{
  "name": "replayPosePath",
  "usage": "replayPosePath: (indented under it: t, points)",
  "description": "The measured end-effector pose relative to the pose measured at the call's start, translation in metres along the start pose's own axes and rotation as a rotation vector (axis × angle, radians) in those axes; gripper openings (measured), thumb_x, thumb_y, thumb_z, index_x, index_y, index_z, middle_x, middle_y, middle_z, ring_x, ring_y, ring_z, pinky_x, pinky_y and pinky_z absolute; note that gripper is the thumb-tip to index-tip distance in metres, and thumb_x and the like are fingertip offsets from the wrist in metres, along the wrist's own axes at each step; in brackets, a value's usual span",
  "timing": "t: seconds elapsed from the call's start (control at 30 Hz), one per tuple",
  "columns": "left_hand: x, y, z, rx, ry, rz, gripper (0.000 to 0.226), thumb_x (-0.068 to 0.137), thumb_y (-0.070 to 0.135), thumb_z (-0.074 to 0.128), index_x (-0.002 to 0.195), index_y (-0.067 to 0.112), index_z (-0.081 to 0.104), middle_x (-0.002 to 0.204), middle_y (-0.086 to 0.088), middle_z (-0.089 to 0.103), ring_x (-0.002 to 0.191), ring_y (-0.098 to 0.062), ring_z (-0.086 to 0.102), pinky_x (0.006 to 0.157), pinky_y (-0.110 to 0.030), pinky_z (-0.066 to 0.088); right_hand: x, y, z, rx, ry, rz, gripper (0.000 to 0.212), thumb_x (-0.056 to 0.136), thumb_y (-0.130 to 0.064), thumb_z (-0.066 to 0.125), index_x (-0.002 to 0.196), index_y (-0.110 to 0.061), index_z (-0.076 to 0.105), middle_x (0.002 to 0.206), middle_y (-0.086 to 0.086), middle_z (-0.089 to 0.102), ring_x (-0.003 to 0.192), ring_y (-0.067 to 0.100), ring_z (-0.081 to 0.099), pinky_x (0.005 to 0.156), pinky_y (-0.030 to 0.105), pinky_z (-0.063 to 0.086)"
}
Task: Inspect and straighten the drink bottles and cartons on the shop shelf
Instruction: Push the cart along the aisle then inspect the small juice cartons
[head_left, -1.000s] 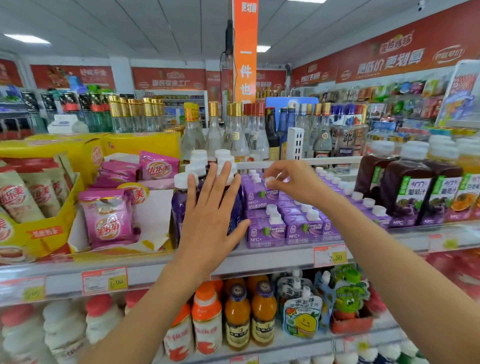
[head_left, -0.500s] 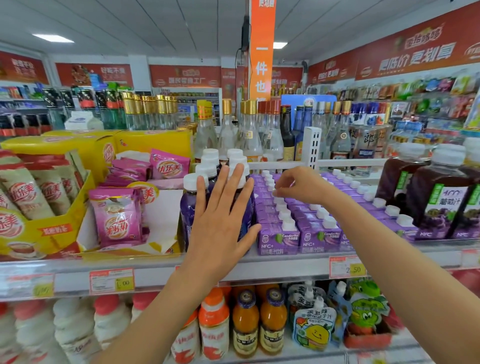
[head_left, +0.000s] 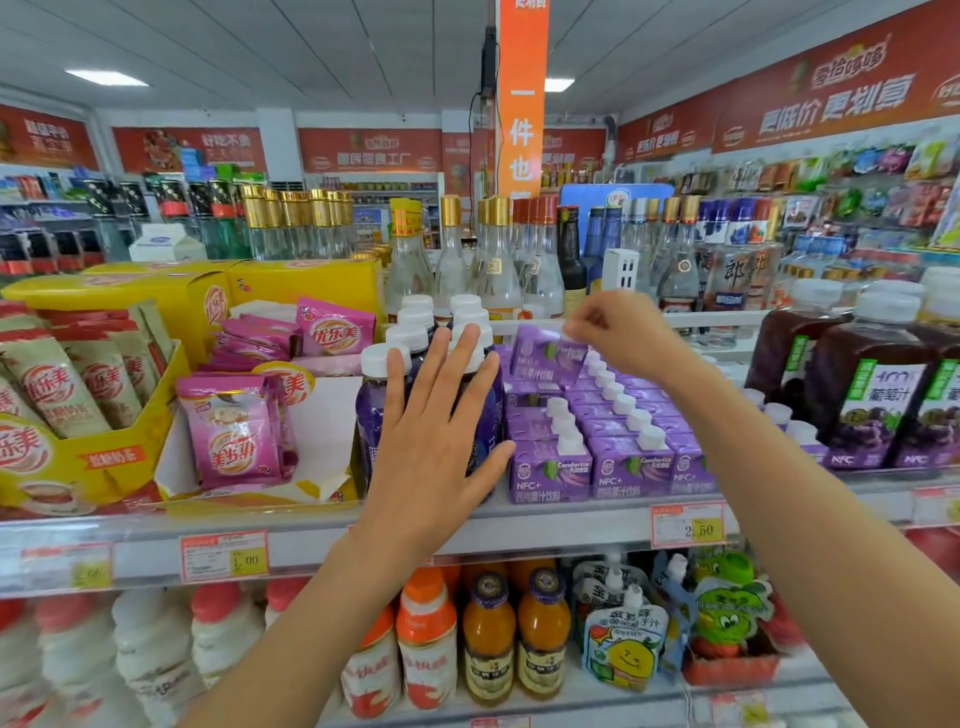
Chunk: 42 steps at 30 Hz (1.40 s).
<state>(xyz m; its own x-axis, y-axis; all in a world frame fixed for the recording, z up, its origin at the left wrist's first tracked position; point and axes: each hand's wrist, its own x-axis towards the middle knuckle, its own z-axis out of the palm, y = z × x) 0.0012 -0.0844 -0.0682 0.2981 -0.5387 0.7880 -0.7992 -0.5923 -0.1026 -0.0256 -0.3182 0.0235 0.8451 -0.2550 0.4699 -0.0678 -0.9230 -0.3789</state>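
Observation:
Purple juice cartons (head_left: 618, 462) with white caps stand in rows on the shelf (head_left: 571, 519). My right hand (head_left: 618, 332) pinches the top of one purple carton (head_left: 545, 356) and holds it lifted above the back rows. To their left stand purple bottles (head_left: 371, 415) with white caps. My left hand (head_left: 441, 431) lies flat with straight fingers against the front of these bottles. Dark grape juice bottles (head_left: 867, 384) stand at the right.
Pink sachets (head_left: 234, 431) sit in a white tray left of the bottles, beside yellow boxes (head_left: 104, 415). Clear glass bottles (head_left: 488, 260) line the back. Below are orange bottles (head_left: 488, 634) and juice pouches (head_left: 623, 639). Price tags (head_left: 685, 525) hang on the shelf edge.
My right hand has lifted a purple carton out of the back rows by its top. My left hand stays flat on the purple bottles.

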Motion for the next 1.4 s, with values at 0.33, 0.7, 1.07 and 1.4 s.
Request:
replayPosePath:
  t: [0.33,0.7,1.07,1.4]
  points:
    - [-0.017,0.05,-0.048,-0.972,-0.058,-0.472,0.056,0.079,0.054,0.068,0.131,0.041,0.051,0.12,0.016,0.062,0.106,-0.001,0.062,0.092,-0.025,0.052,-0.11,-0.036,-0.026,0.342,-0.088,-0.057,0.024,0.097,-0.032,0.058,0.088,-0.013,0.071,0.07,0.005,0.065,0.06,0.01,0.053,0.06,0.024,0.044]
    - [-0.047,0.04,-0.064,-1.123,-0.036,-0.732,0.045,0.08,0.037,0.074,0.123,0.03,0.064,0.116,0.009,0.069,0.1,-0.004,0.067,0.086,-0.025,0.057,-0.16,-0.059,-0.002,0.961,-0.193,0.092,0.037,0.068,-0.029,0.074,0.102,-0.016,0.067,0.08,0.0,0.07,0.074,0.023,0.069,0.072,0.038,0.062]
    - [-0.049,0.042,-0.089,-1.759,-0.269,-0.959,0.045,0.084,0.042,0.056,0.115,0.011,0.067,0.113,-0.016,0.073,0.106,-0.033,0.069,0.091,-0.042,0.057,-0.173,-0.071,0.005,0.811,-0.201,-0.096,0.037,0.081,-0.036,0.069,0.117,-0.033,0.07,0.121,0.005,0.065,0.113,0.014,0.061,0.094,0.033,0.053]
    - [-0.052,0.035,-0.099,-1.9,-0.423,-1.073,0.056,0.084,0.046,0.049,0.125,0.01,0.061,0.116,-0.024,0.069,0.099,-0.035,0.072,0.071,-0.035,0.061,-0.179,-0.077,0.011,0.868,-0.143,-0.113,0.032,0.073,-0.027,0.076,0.104,-0.03,0.073,0.106,0.005,0.072,0.101,0.02,0.066,0.087,0.044,0.056]
